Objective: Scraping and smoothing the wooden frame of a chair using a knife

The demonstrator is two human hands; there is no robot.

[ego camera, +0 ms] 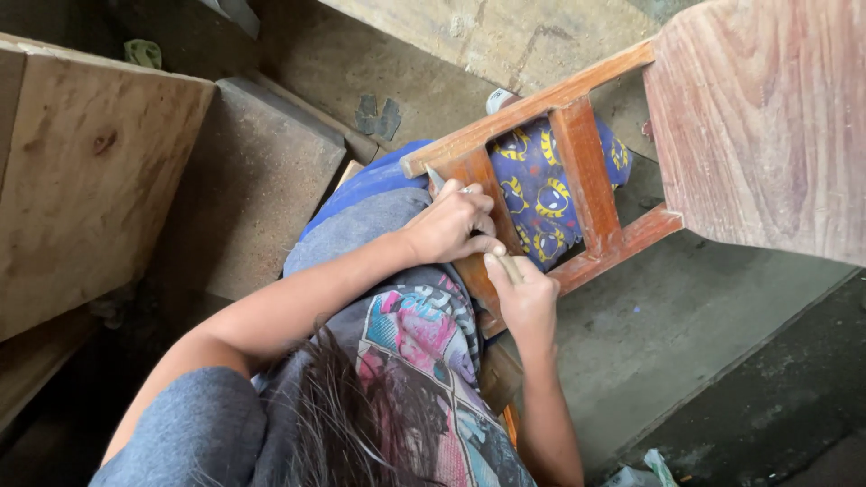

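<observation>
Reddish wooden chair frame (577,171) — left hand (451,225), right hand (526,298) on its rail.

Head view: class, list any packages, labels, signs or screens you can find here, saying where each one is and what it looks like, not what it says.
Crumpled wrapper: on the floor at the bottom edge, right of the person's right arm; pale, with a bit of green.
White cap-like object: behind the chair frame's top rail; round, too hidden to identify.
No signs or screens in view.
</observation>
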